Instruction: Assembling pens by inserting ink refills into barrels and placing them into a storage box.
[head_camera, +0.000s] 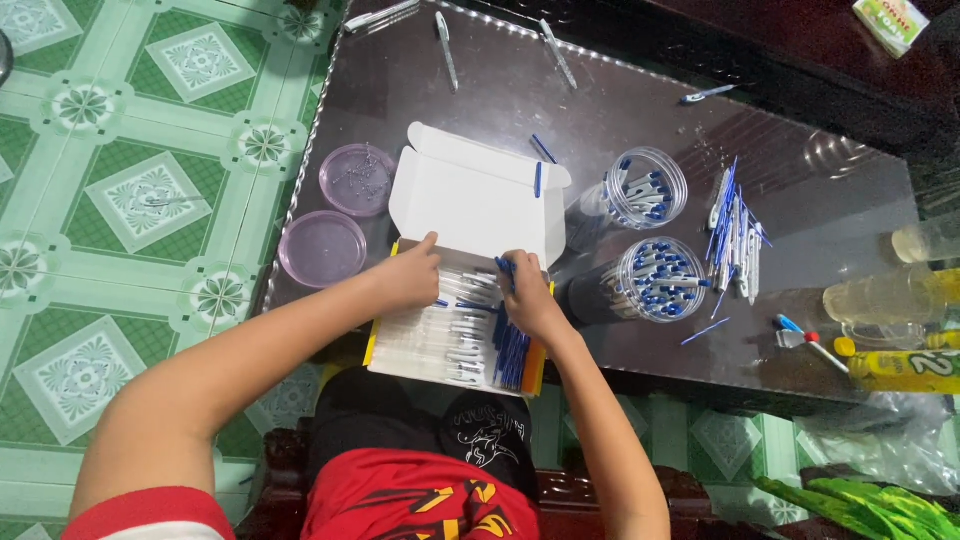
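Note:
An open white cardboard box (470, 195) with yellow sides lies at the table's near edge, its lid flipped back. Inside lie rows of clear pens (440, 335) and a bunch of blue refills (512, 350) on the right. My left hand (405, 275) rests on the box's upper left corner, fingers on the pens. My right hand (525, 295) pinches a blue pen part (503, 264) over the middle of the box.
Two clear jars (645, 187) (660, 278) of blue-capped pen pieces stand right of the box, beside a loose pile of pens (735, 240). Two purple round lids (357, 180) (322, 248) sit at left. Yellow bottles (900, 368) lie at the right edge.

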